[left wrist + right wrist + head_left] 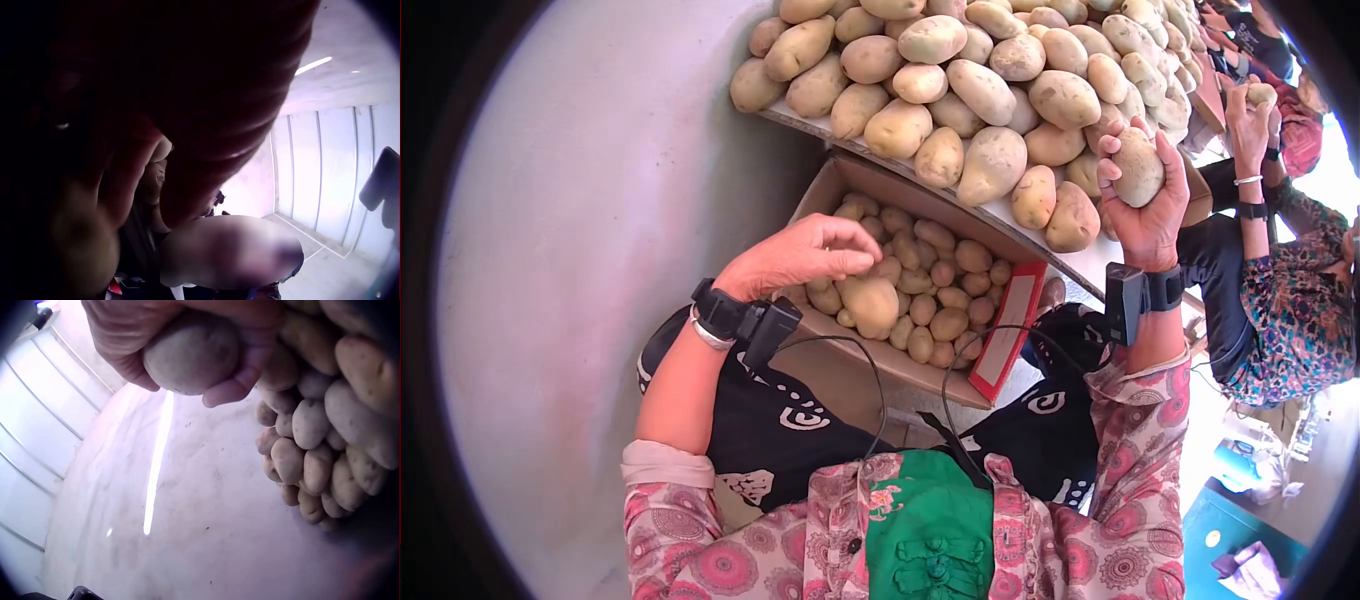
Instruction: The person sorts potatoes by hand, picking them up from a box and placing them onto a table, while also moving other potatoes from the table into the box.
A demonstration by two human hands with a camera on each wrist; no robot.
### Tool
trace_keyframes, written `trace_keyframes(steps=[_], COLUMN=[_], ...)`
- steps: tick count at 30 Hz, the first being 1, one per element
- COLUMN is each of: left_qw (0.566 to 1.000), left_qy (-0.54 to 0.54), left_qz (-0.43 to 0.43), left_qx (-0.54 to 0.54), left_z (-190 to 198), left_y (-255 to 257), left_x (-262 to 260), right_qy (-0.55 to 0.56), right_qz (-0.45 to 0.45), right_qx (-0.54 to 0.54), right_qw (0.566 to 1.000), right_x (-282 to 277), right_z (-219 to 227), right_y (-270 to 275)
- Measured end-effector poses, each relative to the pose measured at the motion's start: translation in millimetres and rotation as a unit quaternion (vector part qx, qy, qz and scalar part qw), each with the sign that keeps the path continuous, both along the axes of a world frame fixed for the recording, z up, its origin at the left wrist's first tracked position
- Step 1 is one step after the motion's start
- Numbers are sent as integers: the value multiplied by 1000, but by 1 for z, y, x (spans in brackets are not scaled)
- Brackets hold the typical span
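In the head view my left hand (pixel 800 255) hovers over a cardboard box (pixel 880 358) of potatoes, its fingers loosely bent and nothing gripped. Just below the fingertips is a large yellowish potato (pixel 870 305), overlapping the smaller potatoes (pixel 948 324) in the box. A blurred potato (pixel 84 250) shows beside the dark fingers (pixel 128 169) in the left wrist view. My right hand (pixel 1150 238) holds a round, pale potato (pixel 1138 168), with thumb and fingers curled about it, at the edge of the potato pile (pixel 990 90). The right wrist view shows this grip from close by.
The pile lies on a raised board (pixel 800 122) above the box. A red-edged flap (pixel 1010 330) stands at the box's right end. A pale wall (pixel 600 250) borders the left. Another person (pixel 1300 290) sits at the right, and thin cables hang between my wrists.
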State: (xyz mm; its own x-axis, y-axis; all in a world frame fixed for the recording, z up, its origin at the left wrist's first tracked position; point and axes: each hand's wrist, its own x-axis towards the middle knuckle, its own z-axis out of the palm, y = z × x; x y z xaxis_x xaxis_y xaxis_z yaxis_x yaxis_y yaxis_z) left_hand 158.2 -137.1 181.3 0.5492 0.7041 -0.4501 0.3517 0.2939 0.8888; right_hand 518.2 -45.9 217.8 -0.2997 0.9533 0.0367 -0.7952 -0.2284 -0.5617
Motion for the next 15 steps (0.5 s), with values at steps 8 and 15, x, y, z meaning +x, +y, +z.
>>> trace_keyframes(steps=[8,15], left_qw=[935,825], left_qy=[-76,-240], left_qz=[317,490], left_qx=[140,147], left_z=[4,14], left_y=[17,35], left_x=[-7,-57], right_qy=[-19,-167], right_qz=[80,206], right_qx=[63,94], right_qw=[995,960], right_x=[-16,-50], right_z=[-2,3], right_y=[-14,-37])
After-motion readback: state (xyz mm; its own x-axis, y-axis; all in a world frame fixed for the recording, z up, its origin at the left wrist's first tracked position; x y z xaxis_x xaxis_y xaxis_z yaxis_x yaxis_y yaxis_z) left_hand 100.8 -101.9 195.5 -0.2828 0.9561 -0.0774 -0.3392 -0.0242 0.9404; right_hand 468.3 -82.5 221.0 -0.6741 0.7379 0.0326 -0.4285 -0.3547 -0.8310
